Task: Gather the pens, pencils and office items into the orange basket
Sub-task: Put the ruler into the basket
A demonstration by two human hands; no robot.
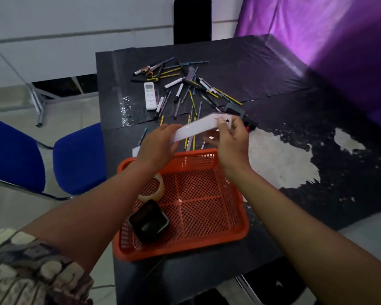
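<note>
Holding a white card (196, 128) above the orange basket (235, 230), both hands on it.

We see the left hand (157, 146) gripping its near end and the right hand (232, 137) pinching the far end. In the basket lie a tape roll (156, 190) and a black tray (149, 221). Pens and pencils (191, 95) lie scattered on the black table (262, 69) beyond, beside a white remote (150, 95) and scissors (150, 70).

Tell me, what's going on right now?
Left hand and right hand hold white flat item above orange basket. Pens and pencils on table. Nothing blocking.
</note>
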